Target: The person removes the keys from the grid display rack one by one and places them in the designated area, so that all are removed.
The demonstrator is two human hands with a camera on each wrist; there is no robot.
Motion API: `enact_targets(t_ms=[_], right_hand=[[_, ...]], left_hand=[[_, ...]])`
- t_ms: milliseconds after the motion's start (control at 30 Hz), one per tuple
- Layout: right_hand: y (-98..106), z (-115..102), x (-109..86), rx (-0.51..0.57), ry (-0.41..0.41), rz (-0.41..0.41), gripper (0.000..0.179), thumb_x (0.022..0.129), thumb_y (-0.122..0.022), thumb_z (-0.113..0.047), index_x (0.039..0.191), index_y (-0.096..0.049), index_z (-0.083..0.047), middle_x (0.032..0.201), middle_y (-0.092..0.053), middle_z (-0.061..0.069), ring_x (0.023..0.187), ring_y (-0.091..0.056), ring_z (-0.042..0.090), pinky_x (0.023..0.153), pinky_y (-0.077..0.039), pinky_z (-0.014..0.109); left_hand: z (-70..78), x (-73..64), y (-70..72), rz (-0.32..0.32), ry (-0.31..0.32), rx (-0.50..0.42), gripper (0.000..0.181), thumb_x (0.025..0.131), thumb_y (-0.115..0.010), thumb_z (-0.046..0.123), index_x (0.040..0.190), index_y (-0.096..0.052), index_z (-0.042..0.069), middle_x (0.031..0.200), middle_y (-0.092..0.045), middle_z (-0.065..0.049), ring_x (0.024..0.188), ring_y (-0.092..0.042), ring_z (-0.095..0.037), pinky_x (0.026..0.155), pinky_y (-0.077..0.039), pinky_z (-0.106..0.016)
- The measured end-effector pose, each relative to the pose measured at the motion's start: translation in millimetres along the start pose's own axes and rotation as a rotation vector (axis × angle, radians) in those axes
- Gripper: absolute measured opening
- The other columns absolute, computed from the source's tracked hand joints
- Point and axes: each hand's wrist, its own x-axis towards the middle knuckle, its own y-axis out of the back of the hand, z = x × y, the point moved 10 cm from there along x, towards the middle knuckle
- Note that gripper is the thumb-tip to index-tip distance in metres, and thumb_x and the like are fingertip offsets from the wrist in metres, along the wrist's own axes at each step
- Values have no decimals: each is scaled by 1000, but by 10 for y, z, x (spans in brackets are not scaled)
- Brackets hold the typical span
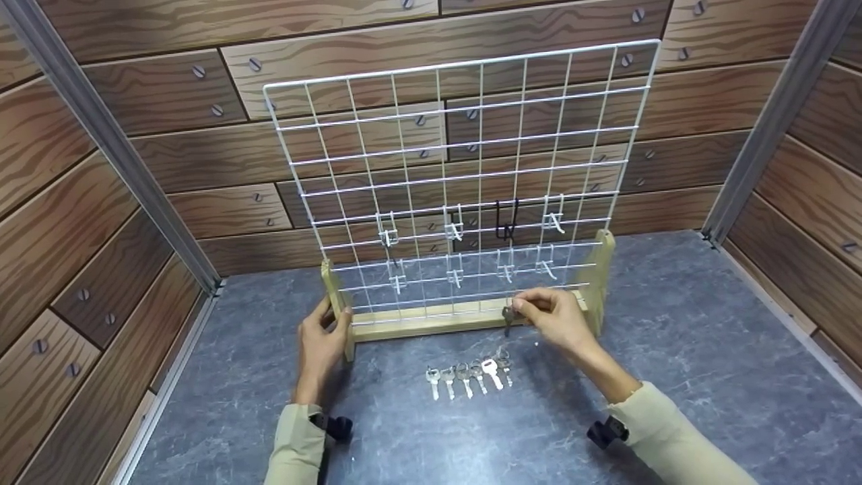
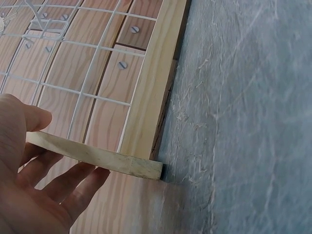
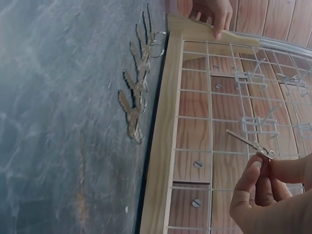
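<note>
My right hand pinches a key by its ring end, between thumb and fingertips, in front of the wire grid rack. The right wrist view shows this key with its blade sticking out past the fingers and a small ring at its head. With thumb on one face and fingers on the other, my left hand grips the rack's left wooden side piece. Several keys with rings lie in a row on the table before the rack.
Several white wire hooks sit in two rows on the grid, with one black hook in the upper row. A small dark thing, too small to tell, hangs near the upper left hook. Wood-patterned panels enclose the grey table.
</note>
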Motion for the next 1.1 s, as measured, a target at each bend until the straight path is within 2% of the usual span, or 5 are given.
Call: enact_targets(t_ms=[267, 500, 700, 900, 1100], right_hand=[[-47, 158, 47, 3, -29, -122, 23, 101, -69, -4, 117, -71, 13, 99, -79, 16, 79, -70, 12, 73, -63, 24], [-77, 327, 76, -20, -79, -213, 26, 102, -69, -7, 118, -70, 14, 94, -79, 8, 79, -70, 13, 74, -64, 27], [-95, 482, 73, -23, -126, -255, 26, 102, -70, -8, 117, -71, 13, 93, -78, 6, 79, -70, 13, 76, -65, 28], [-111, 626, 59, -15, -187, -268, 23, 101, -70, -6, 114, -72, 12, 90, -75, 6, 77, -66, 12, 71, -62, 24], [-174, 716, 31, -29, -205, -296, 23, 100, -71, -5, 114, -72, 13, 88, -76, 4, 76, -68, 11, 68, -61, 23]], left_hand=[[-8, -2, -2, -14, 9, 17, 49, 102, -71, 10, 148, -61, -2, 130, -72, -28, 122, -70, -46, 107, -57, -57], [-6, -3, -17, -17, 28, 32, 50, 102, -71, 13, 149, -60, -1, 131, -72, -26, 122, -71, -43, 107, -59, -51], [-2, -3, -15, -15, 37, 50, 51, 102, -71, 14, 150, -59, 0, 133, -71, -26, 122, -71, -42, 105, -60, -49], [-2, 1, -15, -12, 39, 49, 50, 102, -72, 15, 148, -61, 1, 133, -72, -25, 121, -72, -41, 105, -60, -49], [-15, -11, -1, -6, 33, 43, 50, 101, -73, 12, 148, -61, -1, 131, -72, -27, 121, -72, -43, 105, -60, -52]])
